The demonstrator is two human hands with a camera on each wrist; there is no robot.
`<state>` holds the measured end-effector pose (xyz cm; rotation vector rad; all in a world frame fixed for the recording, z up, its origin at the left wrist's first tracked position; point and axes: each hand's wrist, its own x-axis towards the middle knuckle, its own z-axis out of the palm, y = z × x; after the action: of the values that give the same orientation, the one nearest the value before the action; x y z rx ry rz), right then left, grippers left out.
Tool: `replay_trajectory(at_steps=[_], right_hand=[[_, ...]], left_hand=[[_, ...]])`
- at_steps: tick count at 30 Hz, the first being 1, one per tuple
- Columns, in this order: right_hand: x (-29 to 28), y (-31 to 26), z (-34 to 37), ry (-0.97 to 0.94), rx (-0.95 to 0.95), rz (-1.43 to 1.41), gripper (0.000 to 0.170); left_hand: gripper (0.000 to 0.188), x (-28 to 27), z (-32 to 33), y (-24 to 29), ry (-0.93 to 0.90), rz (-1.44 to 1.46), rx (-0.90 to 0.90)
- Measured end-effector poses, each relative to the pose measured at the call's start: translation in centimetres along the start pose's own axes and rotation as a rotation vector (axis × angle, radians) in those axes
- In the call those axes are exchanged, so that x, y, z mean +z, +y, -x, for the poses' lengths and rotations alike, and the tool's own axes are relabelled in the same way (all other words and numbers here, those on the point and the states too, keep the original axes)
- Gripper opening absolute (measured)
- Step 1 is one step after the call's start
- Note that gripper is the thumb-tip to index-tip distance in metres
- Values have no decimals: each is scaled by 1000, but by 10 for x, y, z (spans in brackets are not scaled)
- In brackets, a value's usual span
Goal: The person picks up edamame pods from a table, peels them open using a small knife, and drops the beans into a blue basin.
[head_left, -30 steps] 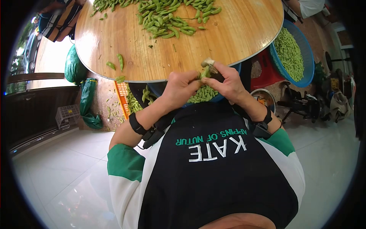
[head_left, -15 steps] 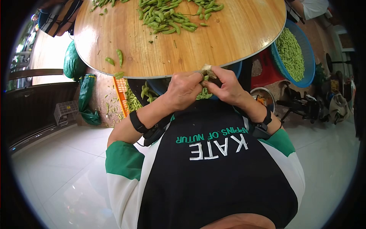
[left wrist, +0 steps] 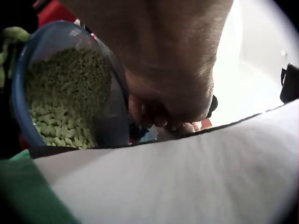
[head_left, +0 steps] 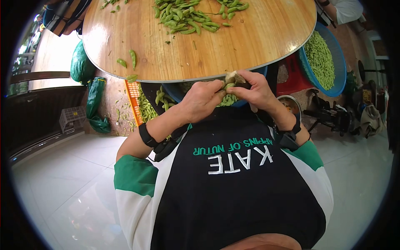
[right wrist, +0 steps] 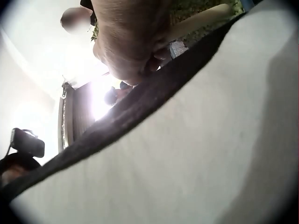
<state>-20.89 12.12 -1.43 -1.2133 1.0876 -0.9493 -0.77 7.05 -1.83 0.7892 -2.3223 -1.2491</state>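
In the head view, my left hand (head_left: 203, 100) and right hand (head_left: 256, 91) meet below the table's near edge. Both pinch a green pod (head_left: 228, 86) between their fingertips. A pale, brownish wrapping or scrap (head_left: 234, 77) shows at the right fingers; which it is I cannot tell. Shelled green beans (head_left: 228, 100) lie in a blue basin right under the hands. The left wrist view has the left hand (left wrist: 173, 60) beside a basin of beans (left wrist: 60, 102), its fingertips mostly hidden. Curled fingers partly show on the right hand (right wrist: 131, 42) in the right wrist view.
Green pods (head_left: 179, 16) are heaped on the round wooden table (head_left: 250, 46). A blue basket of beans (head_left: 320, 60) stands at right by a red stool (head_left: 288, 75). An orange crate (head_left: 132, 98) and green bags (head_left: 82, 64) are at left.
Both hands have stayed together at the table edge, with small shifts of fingers round the pod. The left fingers closed in more tightly, and the table sits slightly higher in the head view.
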Motion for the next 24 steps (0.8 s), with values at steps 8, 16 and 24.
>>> replay_trajectory(at_steps=[8, 16, 24], right_hand=[[-3, 12, 1, -7, -192, 7, 17], [-6, 13, -1, 15, -361, 228, 21], [-5, 10, -1, -54, -462, 335, 22]], left_hand=[[21, -3, -4, 8, -80, 683, -321], [14, -3, -15, 6, -137, 1301, -665], [12, -1, -12, 0, -303, 1376, -721]])
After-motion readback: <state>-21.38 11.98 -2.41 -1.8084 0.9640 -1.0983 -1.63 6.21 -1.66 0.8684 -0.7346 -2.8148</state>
